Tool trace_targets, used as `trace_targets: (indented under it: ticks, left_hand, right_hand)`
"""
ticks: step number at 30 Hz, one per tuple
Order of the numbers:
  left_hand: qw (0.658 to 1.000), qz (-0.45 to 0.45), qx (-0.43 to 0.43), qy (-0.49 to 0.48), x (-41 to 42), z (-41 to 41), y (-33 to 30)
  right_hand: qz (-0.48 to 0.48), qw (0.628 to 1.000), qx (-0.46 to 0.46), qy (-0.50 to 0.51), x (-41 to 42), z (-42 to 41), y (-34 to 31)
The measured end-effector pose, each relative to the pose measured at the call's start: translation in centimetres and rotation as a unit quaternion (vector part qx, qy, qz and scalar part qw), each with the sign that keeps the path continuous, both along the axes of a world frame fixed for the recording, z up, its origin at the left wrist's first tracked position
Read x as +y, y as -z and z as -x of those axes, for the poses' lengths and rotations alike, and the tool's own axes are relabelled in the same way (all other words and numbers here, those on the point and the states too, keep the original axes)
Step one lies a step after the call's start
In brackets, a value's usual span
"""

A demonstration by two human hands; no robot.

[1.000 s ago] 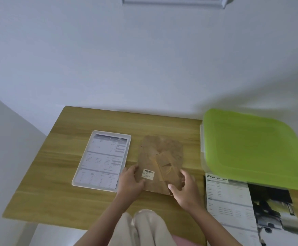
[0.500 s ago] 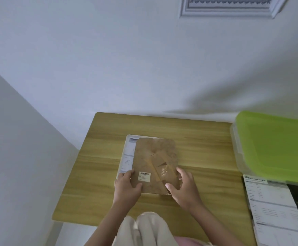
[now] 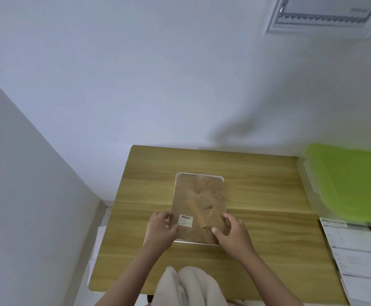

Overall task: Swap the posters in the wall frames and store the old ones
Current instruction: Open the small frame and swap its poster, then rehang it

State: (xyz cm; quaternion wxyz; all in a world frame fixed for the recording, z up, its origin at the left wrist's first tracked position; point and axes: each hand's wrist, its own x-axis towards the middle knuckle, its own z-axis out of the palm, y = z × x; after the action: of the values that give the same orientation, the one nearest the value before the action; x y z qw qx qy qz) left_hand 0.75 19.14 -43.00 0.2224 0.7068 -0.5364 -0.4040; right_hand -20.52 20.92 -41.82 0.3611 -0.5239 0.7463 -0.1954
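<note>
Both hands (image 3: pixel 199 234) press backing board (image 3: pixel 200 202) onto frame (image 3: pixel 199 174)

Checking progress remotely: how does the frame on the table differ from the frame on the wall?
The table frame lies flat, face down, its brown backing board up with a barcode sticker; the wall frame hangs upright, front showing. The table frame's rim is thin and plain with rounded corners; the wall frame's border is wide and patterned. The left hand and right hand hold the table frame; nothing touches the wall frame. Both are pale and rectangular.

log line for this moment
step: seating brown backing board on white frame | left hand: on board | right hand: on board | table
</note>
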Motion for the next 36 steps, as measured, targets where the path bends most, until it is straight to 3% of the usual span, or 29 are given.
trace_targets:
  ticks: [8, 22, 36]
  left_hand:
    - [1.0, 0.006, 0.024, 0.019, -0.7, -1.0, 1.3]
    - [0.992, 0.01, 0.084, 0.098, -1.2, -2.7, 2.6]
    - [0.99, 0.042, 0.042, 0.131, -1.5, -2.6, 3.0]
  right_hand:
    - [-0.009, 0.998, 0.054, -0.02, -0.1, 0.4, 0.2]
    - [-0.005, 0.999, 0.04, -0.002, -0.2, 0.8, 1.0]
    - [-0.045, 0.998, 0.021, -0.026, -0.8, 1.0, 1.0]
